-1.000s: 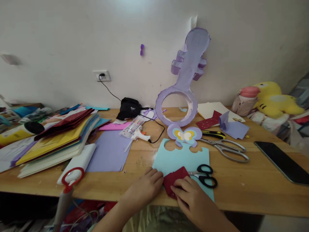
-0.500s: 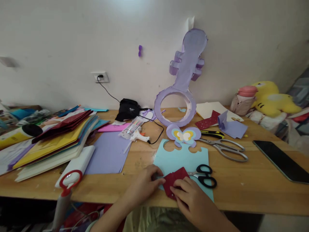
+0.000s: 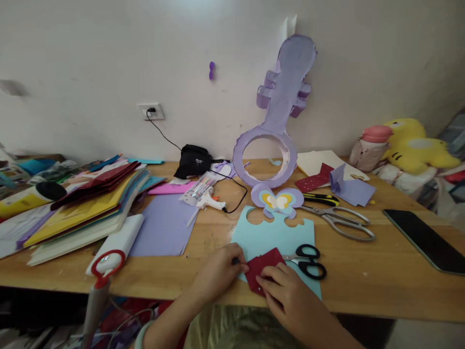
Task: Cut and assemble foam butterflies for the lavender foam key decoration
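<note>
Between the left hand (image 3: 223,269) and the right hand (image 3: 285,298) lies a piece of red paper (image 3: 259,271), over a pale blue sheet (image 3: 274,232). The right hand's bent fingers and thumb grip its near edge; the left fingertips touch its left corner, though whether they pinch it cannot be told. Uneven pressure from the two hands could skew or crumple the paper, and a hard tug between them might tear it. Just beyond the right hand's fingers, the black-handled scissors (image 3: 308,261) point at the paper, tips out of sight; a careless push that way could snag an edge or nick a finger. The loose sheet beneath might also slide.
</note>
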A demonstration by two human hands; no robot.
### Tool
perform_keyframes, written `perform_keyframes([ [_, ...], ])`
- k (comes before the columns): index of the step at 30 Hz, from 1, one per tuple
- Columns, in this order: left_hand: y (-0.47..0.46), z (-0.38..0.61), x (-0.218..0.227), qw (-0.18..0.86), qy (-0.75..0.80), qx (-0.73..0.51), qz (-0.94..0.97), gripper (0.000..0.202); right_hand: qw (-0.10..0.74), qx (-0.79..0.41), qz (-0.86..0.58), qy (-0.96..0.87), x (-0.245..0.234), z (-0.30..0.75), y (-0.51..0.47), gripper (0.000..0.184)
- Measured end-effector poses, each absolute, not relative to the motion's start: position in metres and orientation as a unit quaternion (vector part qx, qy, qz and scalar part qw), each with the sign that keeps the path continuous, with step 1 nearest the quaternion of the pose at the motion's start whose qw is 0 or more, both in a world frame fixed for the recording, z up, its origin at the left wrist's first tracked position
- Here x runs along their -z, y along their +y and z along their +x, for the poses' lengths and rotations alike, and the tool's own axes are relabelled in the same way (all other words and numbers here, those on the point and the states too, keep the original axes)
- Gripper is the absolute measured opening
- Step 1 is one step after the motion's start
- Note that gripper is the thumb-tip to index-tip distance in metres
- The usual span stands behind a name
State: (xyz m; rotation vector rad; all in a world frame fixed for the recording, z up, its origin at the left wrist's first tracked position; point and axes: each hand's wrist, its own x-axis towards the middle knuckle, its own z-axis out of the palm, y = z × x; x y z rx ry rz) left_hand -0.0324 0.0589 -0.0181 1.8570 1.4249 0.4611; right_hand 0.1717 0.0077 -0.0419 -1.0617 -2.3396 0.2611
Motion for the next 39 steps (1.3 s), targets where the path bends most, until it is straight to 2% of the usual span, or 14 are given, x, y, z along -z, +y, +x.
perform_keyframes([
  [6,0.061,-0.032,0.011,0.379,0.556,-0.153,0.724,0.006,0.326,-0.140,-0.398,-0.846,0.044,0.175,0.004,0.035],
  [12,0.061,-0.032,0.007,0.361,0.558,-0.138,0.735,0.007,0.316,-0.164,-0.401,-0.844,0.037,0.173,0.002,0.034],
  [15,0.058,-0.031,0.007,0.350,0.550,-0.143,0.744,0.010,0.342,-0.187,-0.393,-0.833,0.035,0.181,0.007,0.032],
  [19,0.046,-0.022,0.010,0.327,0.524,-0.203,0.760,0.019,0.374,-0.126,-0.437,-0.808,0.039,0.197,0.024,0.032],
  [24,0.029,-0.005,0.018,0.282,0.539,-0.209,0.766,0.019,0.254,-0.167,-0.477,-0.825,0.040,0.199,0.040,0.030],
  [26,0.030,-0.002,0.021,0.277,0.543,-0.188,0.770,0.026,0.218,-0.189,-0.495,-0.819,0.035,0.195,0.039,0.028],
  [29,0.036,-0.004,0.020,0.274,0.539,-0.164,0.779,0.033,0.192,-0.228,-0.529,-0.795,0.026,0.191,0.038,0.028],
  [35,0.032,-0.001,0.015,0.278,0.562,-0.159,0.763,0.034,0.106,-0.294,-0.551,-0.774,0.011,0.186,0.052,0.026],
  [39,0.024,0.005,0.018,0.286,0.574,-0.179,0.746,0.040,0.108,-0.282,-0.537,-0.788,0.007,0.182,0.057,0.031],
])
